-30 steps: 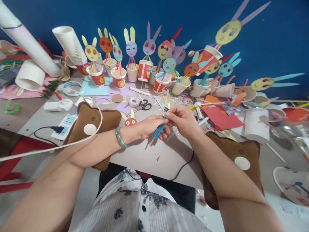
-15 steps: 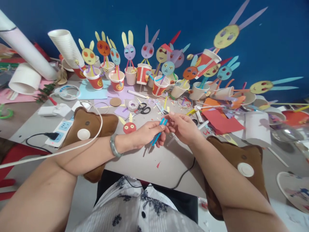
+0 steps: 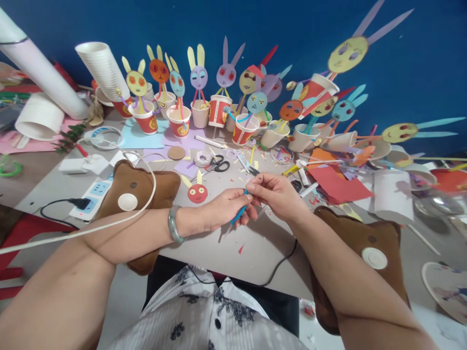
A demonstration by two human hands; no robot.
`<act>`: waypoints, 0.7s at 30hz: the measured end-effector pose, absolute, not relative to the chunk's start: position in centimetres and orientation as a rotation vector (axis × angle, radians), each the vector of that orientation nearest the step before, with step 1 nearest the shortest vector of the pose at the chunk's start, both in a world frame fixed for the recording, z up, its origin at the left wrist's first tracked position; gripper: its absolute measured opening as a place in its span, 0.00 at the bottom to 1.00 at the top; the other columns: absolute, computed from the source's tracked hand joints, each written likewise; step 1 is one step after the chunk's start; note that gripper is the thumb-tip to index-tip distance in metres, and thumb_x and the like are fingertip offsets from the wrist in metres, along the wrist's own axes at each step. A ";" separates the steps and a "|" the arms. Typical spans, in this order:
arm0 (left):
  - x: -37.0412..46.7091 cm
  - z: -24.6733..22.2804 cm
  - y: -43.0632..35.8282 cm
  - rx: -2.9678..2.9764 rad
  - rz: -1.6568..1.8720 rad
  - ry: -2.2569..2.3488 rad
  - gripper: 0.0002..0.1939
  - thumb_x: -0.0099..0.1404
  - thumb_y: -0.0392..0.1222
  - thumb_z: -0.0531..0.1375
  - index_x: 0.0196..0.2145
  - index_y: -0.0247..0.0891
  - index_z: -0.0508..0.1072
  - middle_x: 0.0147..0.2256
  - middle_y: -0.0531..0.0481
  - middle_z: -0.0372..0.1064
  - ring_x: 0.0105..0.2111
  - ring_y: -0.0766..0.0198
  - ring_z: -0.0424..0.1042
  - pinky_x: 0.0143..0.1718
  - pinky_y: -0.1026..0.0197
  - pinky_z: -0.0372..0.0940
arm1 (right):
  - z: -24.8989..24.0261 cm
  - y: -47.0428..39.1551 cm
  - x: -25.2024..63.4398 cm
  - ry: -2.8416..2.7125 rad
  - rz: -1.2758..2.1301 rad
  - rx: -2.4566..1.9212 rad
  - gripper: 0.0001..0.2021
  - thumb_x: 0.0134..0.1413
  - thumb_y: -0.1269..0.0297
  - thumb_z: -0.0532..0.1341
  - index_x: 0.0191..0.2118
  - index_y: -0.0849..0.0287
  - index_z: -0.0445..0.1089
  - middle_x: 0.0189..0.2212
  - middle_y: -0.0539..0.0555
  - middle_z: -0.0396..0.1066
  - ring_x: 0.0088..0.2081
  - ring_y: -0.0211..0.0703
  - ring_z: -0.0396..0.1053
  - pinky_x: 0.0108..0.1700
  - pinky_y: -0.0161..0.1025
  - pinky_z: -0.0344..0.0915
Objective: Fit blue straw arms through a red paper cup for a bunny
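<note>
Over the near middle of the table, my left hand (image 3: 233, 206) is closed around narrow blue strips (image 3: 239, 214), whose lower ends show beneath the fingers. A thin pale stick (image 3: 229, 228) sticks out below them. My right hand (image 3: 275, 194) pinches the strips' upper end with thumb and fingertips, close against the left fingers. What the strips are made of cannot be told. Left of the hands lies a red paper rabbit head (image 3: 197, 193) with yellow ears. Beyond it are black-handled scissors (image 3: 221, 164) and a roll of clear tape (image 3: 203, 159).
Paper cups (image 3: 178, 121) with paper rabbit figures line the blue wall. Brown cushions (image 3: 350, 248) lie on both sides. A power strip (image 3: 89, 200) and a white cable (image 3: 154, 187) are at left. Red paper (image 3: 341, 184) and scraps lie at right.
The blue strips, held apart at their upper ends before, are now together and mostly covered by my fingers. My right hand has moved slightly right and down. The whole view has shifted slightly.
</note>
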State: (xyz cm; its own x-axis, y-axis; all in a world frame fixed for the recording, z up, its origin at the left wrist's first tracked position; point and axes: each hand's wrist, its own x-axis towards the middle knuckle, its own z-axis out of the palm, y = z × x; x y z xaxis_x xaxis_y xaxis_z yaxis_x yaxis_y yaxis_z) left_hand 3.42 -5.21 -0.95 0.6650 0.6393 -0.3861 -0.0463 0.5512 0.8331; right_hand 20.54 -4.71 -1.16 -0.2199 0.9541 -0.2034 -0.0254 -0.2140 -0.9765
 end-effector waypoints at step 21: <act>3.4 -1.7 -5.2 0.862 0.579 0.661 0.14 0.72 0.50 0.59 0.38 0.35 0.66 0.27 0.51 0.73 0.21 0.71 0.70 0.24 0.67 0.66 | -1.2 -4.7 20.8 -1.090 1.519 -1.258 0.22 0.33 0.48 0.80 0.29 0.57 0.77 0.22 0.48 0.73 0.23 0.33 0.67 0.25 0.32 0.63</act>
State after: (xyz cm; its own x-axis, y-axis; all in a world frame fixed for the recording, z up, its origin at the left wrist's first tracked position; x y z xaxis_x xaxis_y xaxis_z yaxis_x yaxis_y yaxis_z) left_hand 3.37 -5.15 -1.69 0.6600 0.6942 -0.2871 -0.1928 0.5259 0.8284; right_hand 20.79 -4.73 -1.24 -0.1228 0.9633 -0.2385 -0.0828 -0.2495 -0.9648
